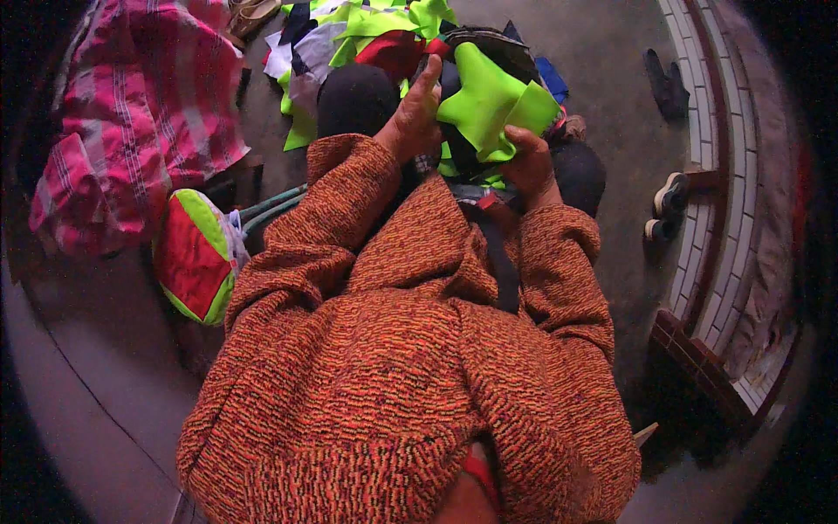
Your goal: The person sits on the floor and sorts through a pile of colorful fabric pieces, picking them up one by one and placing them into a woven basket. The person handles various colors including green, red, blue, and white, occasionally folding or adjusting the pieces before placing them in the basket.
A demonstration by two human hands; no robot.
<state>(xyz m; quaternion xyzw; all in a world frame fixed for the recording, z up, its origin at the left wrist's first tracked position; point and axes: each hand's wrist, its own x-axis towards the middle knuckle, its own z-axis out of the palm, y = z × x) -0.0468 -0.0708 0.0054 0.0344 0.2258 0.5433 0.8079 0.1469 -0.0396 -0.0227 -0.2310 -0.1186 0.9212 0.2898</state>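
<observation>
My right hand point(530, 163) is closed on the lower right edge of a neon green fabric piece point(486, 105), its thumb pressed on top. The piece is spread over my lap, with one corner pointing up and a fold at its right side. Left of the fabric, my left hand point(414, 118) is closed with the thumb pointing up; what its fingers hold is hidden. A small red strip point(438, 48) shows just beyond that thumb. Dark cloth lies under and behind the green piece, between my knees.
Beyond my knees lies a heap of neon, white, red and dark fabric scraps point(349, 39). A pink plaid cloth point(144, 113) hangs at left above a red-and-neon panelled fabric item point(199, 258). At right, shoes point(670, 196) and a dark glove-like item point(668, 86) lie beside a white-tiled ledge point(742, 175).
</observation>
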